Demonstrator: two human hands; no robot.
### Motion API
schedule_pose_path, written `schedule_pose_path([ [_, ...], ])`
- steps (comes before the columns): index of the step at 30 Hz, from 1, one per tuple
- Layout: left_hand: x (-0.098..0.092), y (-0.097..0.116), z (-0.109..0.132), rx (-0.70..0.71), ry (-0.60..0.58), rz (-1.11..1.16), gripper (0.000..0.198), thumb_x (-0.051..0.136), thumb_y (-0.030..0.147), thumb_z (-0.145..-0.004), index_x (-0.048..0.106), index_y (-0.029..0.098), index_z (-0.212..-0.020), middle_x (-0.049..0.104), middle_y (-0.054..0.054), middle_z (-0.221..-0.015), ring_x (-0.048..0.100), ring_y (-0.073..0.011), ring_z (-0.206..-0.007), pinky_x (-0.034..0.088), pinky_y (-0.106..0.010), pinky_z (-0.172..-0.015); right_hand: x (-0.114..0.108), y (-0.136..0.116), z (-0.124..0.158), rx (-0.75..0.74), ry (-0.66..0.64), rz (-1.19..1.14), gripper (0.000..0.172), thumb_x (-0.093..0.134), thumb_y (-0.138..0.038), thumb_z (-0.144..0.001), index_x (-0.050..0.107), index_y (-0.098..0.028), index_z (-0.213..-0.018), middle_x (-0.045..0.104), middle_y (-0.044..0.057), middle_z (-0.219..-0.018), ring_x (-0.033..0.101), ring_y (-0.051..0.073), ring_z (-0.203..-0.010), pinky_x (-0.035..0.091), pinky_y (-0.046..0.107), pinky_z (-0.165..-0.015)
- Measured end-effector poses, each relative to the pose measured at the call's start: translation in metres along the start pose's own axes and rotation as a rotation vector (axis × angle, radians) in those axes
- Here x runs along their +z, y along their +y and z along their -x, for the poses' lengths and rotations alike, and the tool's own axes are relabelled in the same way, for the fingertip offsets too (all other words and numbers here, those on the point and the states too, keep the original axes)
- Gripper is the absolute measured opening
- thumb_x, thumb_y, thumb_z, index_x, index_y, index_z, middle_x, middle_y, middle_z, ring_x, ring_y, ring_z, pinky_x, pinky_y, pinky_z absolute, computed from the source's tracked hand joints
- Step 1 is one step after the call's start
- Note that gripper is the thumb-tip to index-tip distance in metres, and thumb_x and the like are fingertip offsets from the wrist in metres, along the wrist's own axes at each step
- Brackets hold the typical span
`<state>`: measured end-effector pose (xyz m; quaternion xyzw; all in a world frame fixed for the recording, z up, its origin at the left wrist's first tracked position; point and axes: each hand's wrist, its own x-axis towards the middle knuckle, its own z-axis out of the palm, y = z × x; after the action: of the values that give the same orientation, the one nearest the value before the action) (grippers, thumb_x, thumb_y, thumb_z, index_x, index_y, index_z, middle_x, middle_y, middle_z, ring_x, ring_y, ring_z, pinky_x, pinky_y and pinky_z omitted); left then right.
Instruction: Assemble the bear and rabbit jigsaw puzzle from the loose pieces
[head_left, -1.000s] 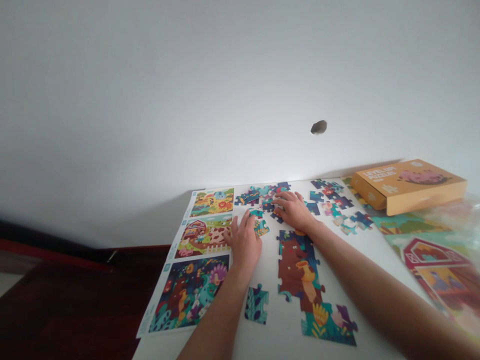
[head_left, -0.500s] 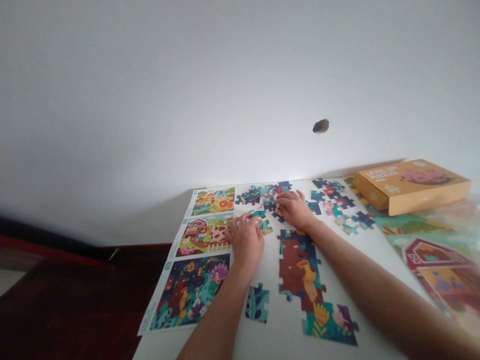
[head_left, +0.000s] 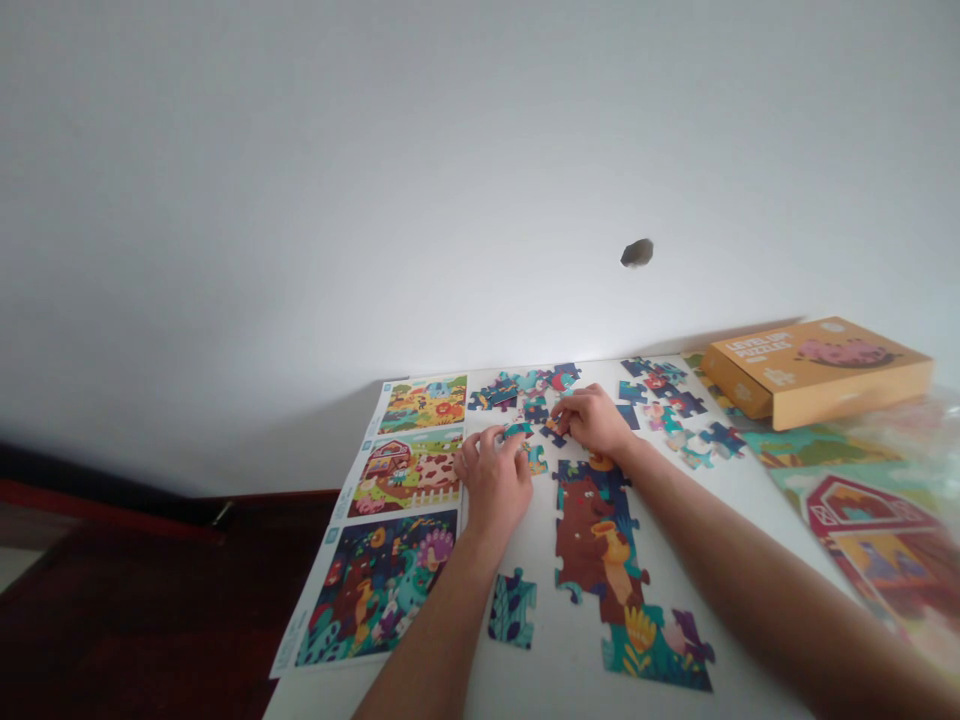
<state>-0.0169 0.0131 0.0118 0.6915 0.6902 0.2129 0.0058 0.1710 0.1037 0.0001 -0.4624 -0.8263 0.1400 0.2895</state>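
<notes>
On a white table (head_left: 555,670), my left hand (head_left: 495,482) has its fingers curled round a small teal puzzle piece (head_left: 517,431). My right hand (head_left: 596,420) pinches another small piece (head_left: 553,424) just right of it, at the near edge of a heap of loose pieces (head_left: 525,385). Below my right wrist lies a joined strip of puzzle with a brown bear (head_left: 600,530), running down to a flowered bottom part (head_left: 656,645). A separate leafy joined bit (head_left: 513,606) rests beside my left forearm.
A reference sheet with three pictures (head_left: 390,520) lies at the table's left edge. More loose pieces (head_left: 675,410) are scattered at the back right. An orange puzzle box (head_left: 821,370) stands at the far right, with finished puzzles (head_left: 870,510) below it. A wall rises behind the table.
My left hand went from lying flat to curled, lifting a teal piece. My right hand drew slightly back from the heap with a piece pinched in its fingers.
</notes>
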Motion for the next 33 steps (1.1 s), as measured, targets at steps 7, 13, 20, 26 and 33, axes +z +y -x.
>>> schedule_pose_path([
  [7, 0.007, 0.000, 0.003, 0.123, -0.076, 0.013, 0.043, 0.051, 0.017, -0.091, 0.068, 0.042, -0.122, 0.054, 0.003, -0.144, 0.038, -0.0300, -0.132, 0.029, -0.052, -0.110, 0.000, 0.002, 0.000, 0.086, 0.088, 0.048, 0.047, 0.044, 0.001, -0.067, 0.075, -0.021, -0.093, 0.077, 0.001, -0.082, 0.066, 0.020, -0.085, 0.042, 0.032, -0.090],
  [13, 0.009, -0.003, 0.003, 0.175, -0.100, 0.002, 0.056, 0.049, 0.008, -0.087, 0.062, 0.044, -0.128, 0.051, 0.005, -0.146, 0.038, -0.0295, -0.132, 0.030, -0.052, -0.110, 0.000, -0.003, 0.001, -0.031, -0.029, 0.055, 0.045, 0.045, -0.001, -0.070, 0.075, -0.023, -0.094, 0.077, 0.001, -0.091, 0.062, 0.021, -0.094, 0.041, 0.035, -0.092],
  [20, 0.010, -0.002, 0.002, 0.160, -0.114, 0.001, 0.059, 0.045, 0.004, -0.085, 0.065, 0.042, -0.125, 0.053, 0.005, -0.144, 0.038, -0.0279, -0.132, 0.030, -0.049, -0.109, -0.002, -0.018, -0.033, 0.099, 0.033, 0.214, 0.038, 0.050, -0.023, -0.090, 0.065, -0.027, -0.124, 0.063, 0.006, -0.133, 0.054, 0.028, -0.116, 0.040, 0.044, -0.095],
  [26, 0.008, -0.001, 0.002, 0.160, -0.094, -0.001, 0.059, 0.046, 0.004, -0.085, 0.065, 0.043, -0.125, 0.053, 0.004, -0.144, 0.040, -0.0281, -0.130, 0.032, -0.049, -0.108, 0.014, -0.013, -0.066, 0.162, -0.076, 0.304, 0.046, 0.058, -0.044, -0.090, 0.060, -0.027, -0.132, 0.065, 0.011, -0.127, 0.053, 0.033, -0.116, 0.039, 0.049, -0.097],
  [33, 0.002, 0.005, 0.002, 0.128, -0.142, 0.027, 0.061, 0.047, 0.003, -0.082, 0.065, 0.041, -0.126, 0.052, 0.004, -0.145, 0.038, -0.0289, -0.131, 0.030, -0.051, -0.110, 0.004, 0.009, -0.060, 0.236, 0.035, 0.279, 0.026, 0.057, -0.034, -0.089, 0.074, -0.027, -0.108, 0.072, 0.008, -0.111, 0.059, 0.028, -0.108, 0.040, 0.042, -0.094],
])
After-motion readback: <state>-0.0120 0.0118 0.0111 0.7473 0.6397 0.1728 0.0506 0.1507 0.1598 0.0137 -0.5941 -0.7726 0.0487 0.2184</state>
